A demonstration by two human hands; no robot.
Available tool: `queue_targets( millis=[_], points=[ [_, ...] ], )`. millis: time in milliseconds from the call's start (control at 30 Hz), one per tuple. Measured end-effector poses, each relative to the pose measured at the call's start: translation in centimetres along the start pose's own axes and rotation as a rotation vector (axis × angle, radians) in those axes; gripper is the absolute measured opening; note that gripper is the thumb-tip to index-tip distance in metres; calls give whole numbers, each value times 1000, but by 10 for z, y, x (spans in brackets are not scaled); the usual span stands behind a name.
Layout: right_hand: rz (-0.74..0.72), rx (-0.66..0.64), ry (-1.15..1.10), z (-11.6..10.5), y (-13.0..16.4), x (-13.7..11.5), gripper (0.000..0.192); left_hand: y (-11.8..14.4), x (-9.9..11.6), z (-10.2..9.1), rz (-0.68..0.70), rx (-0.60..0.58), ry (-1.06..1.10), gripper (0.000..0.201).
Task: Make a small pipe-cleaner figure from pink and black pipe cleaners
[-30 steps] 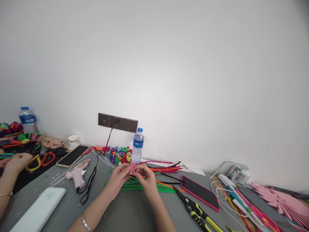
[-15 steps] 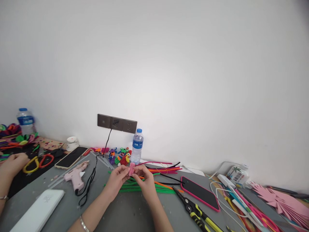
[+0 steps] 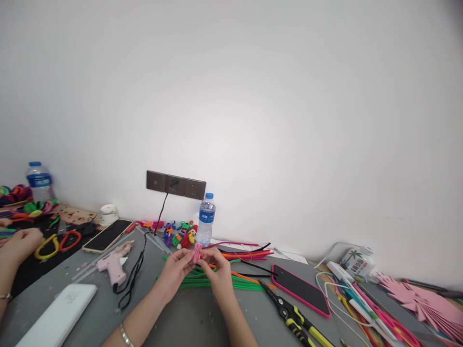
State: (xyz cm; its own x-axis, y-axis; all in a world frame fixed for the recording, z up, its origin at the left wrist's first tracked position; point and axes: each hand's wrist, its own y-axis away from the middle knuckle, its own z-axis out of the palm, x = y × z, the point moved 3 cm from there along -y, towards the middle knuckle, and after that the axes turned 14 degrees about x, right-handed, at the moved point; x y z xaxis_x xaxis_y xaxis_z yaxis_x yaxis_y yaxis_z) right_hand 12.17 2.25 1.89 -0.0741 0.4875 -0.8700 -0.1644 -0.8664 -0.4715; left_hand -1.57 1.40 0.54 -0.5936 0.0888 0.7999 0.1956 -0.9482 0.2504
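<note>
My left hand (image 3: 175, 271) and my right hand (image 3: 218, 271) meet over the grey table (image 3: 188, 318), and both pinch a small pink coiled piece (image 3: 197, 251) held upright between their fingertips. Under my hands lies a bundle of green pipe cleaners (image 3: 238, 283), with orange, pink and black ones (image 3: 246, 252) behind it. My left wrist wears a silver bracelet (image 3: 125, 334).
A pink glue gun (image 3: 113, 264) with a black cord, a white box (image 3: 58, 315), a phone (image 3: 107, 234), a water bottle (image 3: 206, 218), small colourful figures (image 3: 181, 233), a pink-cased phone (image 3: 300, 288), yellow-handled pliers (image 3: 296, 317). Another person's hand (image 3: 20, 241) is at far left.
My hands and the pink piece have stayed nearly in place, with only small finger shifts. The view dipped slightly.
</note>
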Motion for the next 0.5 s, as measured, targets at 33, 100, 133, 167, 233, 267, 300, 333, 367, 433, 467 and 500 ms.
queue_targets(
  millis=[33, 100, 133, 167, 233, 267, 300, 333, 367, 433, 467, 500],
  points=[
    [4, 2, -5, 0, 0, 0, 12, 0, 0, 0, -5, -3, 4, 29],
    [13, 3, -12, 1, 0, 1, 13, -1, -1, -1, -14, -4, 9, 28],
    [15, 3, -14, 1, 0, 1, 13, -1, -2, -1, -19, -3, 12, 28],
    [17, 3, -15, 1, 0, 1, 13, -2, -3, -2, -23, 0, 15, 28],
    [17, 5, -12, 1, 0, 1, 13, -3, -4, -3, -28, 4, 18, 28],
    [19, 8, -9, 1, 0, 1, 13, -4, -4, -3, -30, 4, 19, 27],
    [20, 11, -7, 1, 0, 1, 13, -4, -5, -3, -31, 3, 19, 27],
    [22, 14, -7, 1, 1, 0, 13, -5, -5, -3, -32, 0, 18, 26],
    [25, 15, -9, 1, 1, 0, 13, -5, -5, -3, -32, -2, 17, 26],
    [30, 10, -18, 1, 1, 1, 13, -5, -5, -3, -34, -5, 16, 25],
    [32, 7, -23, 1, 1, 1, 14, -4, -4, -2, -35, -6, 15, 25],
    [33, 4, -25, 1, 1, 2, 14, -4, -4, -2, -36, -5, 16, 25]
  ],
)
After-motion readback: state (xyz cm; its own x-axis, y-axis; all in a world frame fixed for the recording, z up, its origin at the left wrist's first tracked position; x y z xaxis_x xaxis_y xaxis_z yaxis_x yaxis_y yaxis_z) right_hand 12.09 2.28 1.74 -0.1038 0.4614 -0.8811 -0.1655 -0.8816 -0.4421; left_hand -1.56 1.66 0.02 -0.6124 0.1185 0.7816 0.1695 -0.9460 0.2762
